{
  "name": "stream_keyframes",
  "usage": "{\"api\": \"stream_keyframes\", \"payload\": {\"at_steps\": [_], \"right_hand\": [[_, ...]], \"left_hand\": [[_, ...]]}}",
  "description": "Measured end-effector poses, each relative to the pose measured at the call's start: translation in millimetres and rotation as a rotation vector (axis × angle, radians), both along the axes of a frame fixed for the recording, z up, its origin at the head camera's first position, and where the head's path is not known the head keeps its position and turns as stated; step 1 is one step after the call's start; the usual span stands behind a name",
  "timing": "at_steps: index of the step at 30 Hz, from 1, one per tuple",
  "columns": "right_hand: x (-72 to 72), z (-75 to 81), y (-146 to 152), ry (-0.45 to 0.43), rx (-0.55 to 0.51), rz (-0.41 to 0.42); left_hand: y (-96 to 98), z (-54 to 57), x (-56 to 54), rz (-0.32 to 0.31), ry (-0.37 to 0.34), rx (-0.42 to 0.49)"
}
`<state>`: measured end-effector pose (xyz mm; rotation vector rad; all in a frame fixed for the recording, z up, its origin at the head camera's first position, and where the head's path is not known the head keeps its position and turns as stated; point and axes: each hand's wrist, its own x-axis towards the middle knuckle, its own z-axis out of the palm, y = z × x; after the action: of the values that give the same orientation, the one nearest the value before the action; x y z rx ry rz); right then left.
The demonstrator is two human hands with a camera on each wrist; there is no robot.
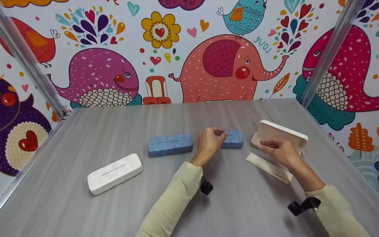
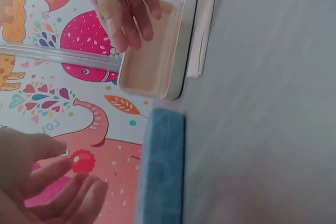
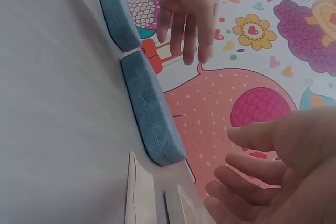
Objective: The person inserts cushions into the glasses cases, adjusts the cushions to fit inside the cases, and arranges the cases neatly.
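My left hand (image 1: 208, 142) hovers beside a closed blue glasses case (image 1: 234, 139), covering its left end in the head view. Its fingers are relaxed and grip nothing, as the left wrist view shows of the same left hand (image 2: 47, 182). To the right, my right hand (image 1: 282, 152) is held over the front of a white glasses case (image 1: 283, 131) whose lid stands up, showing a beige inside. In the right wrist view the fingers of the right hand (image 3: 273, 166) are loosely spread and hold nothing. A flat, folded cream piece (image 1: 268, 168) lies in front of the lidded case.
A second closed blue glasses case (image 1: 170, 144) sits left of my left hand. Further left and nearer lies a closed white glasses case (image 1: 115, 173) with printed lettering. The grey table (image 1: 104, 217) is bordered by a wall (image 1: 156, 65) with cartoon animals behind.
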<state>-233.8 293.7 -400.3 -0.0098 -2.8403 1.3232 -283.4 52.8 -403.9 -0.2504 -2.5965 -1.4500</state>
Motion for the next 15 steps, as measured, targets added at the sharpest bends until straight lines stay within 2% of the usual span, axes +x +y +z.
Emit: {"api": "stream_keyframes", "payload": {"at_steps": [4,7,15], "right_hand": [[8.6,0.1,11.5,-0.044,0.013,-0.01],[14.1,-0.6,20.4,-0.07,0.0,-0.02],[26.1,-6.3,40.8,-0.135,-0.016,-0.038]], "left_hand": [[11.8,-7.4,1.9,-0.044,0.019,-0.002],[21.5,-11.7,4.0,-0.06,0.003,-0.014],[47.2,-23.1,8.3,-0.053,-0.035,-0.088]]}}
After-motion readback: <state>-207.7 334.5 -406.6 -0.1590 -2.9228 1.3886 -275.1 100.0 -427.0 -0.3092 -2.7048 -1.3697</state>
